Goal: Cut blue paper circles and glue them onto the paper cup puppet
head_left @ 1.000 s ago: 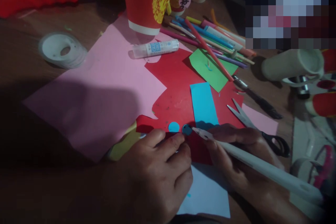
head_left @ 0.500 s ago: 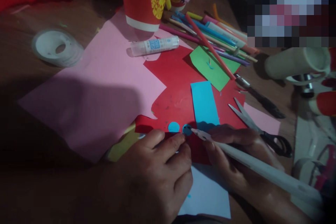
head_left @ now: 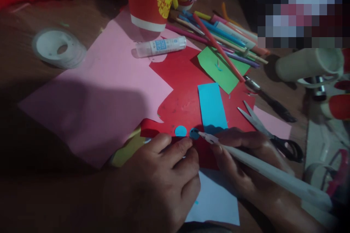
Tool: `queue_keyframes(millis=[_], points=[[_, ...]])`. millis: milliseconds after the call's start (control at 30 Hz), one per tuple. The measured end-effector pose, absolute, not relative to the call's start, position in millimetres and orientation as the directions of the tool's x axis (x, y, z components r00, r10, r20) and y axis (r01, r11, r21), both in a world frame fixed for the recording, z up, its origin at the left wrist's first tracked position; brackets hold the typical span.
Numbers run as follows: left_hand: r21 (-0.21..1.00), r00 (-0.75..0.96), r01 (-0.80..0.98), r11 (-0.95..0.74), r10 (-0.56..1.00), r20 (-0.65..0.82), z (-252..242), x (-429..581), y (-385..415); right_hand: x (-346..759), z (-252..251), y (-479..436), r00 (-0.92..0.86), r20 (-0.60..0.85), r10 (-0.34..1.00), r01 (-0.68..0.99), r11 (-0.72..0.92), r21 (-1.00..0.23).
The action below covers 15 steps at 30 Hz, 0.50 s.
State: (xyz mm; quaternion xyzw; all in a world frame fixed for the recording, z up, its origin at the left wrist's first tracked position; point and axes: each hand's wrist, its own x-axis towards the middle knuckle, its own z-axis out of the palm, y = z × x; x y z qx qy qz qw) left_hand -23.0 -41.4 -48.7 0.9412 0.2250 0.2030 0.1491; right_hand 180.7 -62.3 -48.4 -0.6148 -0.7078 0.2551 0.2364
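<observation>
The right hand [head_left: 247, 141] is closed round a pen [head_left: 269, 172] in a writing grip, thumb below and fingers above. The pen's long axis slants from its tip at upper left to its butt at lower right, and the tip meets or nearly meets the right edge of a small blue disc [head_left: 194, 134] with dark marks on it. That disc lies on red paper [head_left: 179, 96], just left of the right hand's fingertips and just beyond those of the left hand [head_left: 168, 178]. The left hand is nearer: palm down, fingers bent and close together, the index fingertip at or beside the disc's near edge; whether it presses on the disc I cannot tell. A plain disc [head_left: 181, 131] sits just left of the marked one, apart from it. Beyond the right hand lie a blue strip [head_left: 212, 106] and, on its right, scissors [head_left: 259, 125] with parted blades.
</observation>
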Motion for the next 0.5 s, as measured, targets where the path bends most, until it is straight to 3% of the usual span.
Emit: queue_keyframes(millis=[267, 500], points=[[0.368, 0.818, 0.368, -0.854, 0.485, 0.310, -48.8, -23.2, -41.2, 194.0, -49.8, -59.4, -0.230, -0.108, 0.967, 0.793, 0.122, -0.596], [0.356, 0.814, 0.371, -0.858, 0.485, 0.319, -49.4, -22.5, -41.3, 191.6, -47.5, -58.3, -0.205, -0.052, 0.977, 0.782, 0.132, -0.609]])
